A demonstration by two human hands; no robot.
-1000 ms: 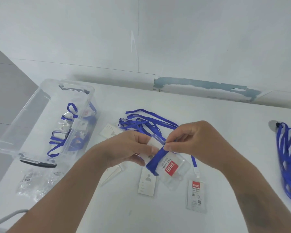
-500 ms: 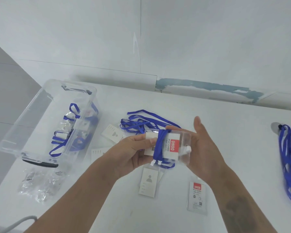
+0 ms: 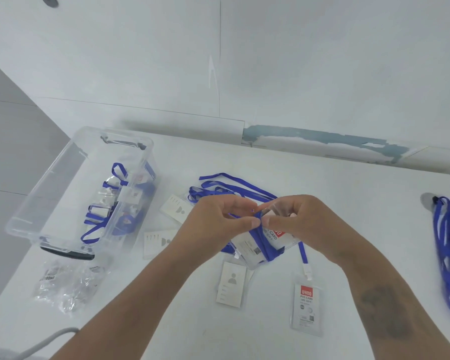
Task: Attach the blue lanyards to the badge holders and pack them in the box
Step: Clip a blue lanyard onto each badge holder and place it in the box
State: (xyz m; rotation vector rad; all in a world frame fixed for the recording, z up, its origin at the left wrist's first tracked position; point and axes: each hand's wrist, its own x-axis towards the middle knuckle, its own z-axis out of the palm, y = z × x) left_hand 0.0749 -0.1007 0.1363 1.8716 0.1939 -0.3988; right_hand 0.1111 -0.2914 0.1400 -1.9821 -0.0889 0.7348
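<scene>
A clear badge holder [image 3: 260, 245] is held up over the table [image 3: 348, 203], between the two hands. A blue lanyard [image 3: 264, 242] is wrapped around it, and its strap end is pinched at the holder's top edge by the left hand [image 3: 218, 224] and the right hand [image 3: 296, 222], thumb tips nearly touching. The holder's long side slants down toward the person. The box [image 3: 81, 193] lies well off to the left, nearer the left hand. The clip is hidden behind the fingers, so the join cannot be seen.
</scene>
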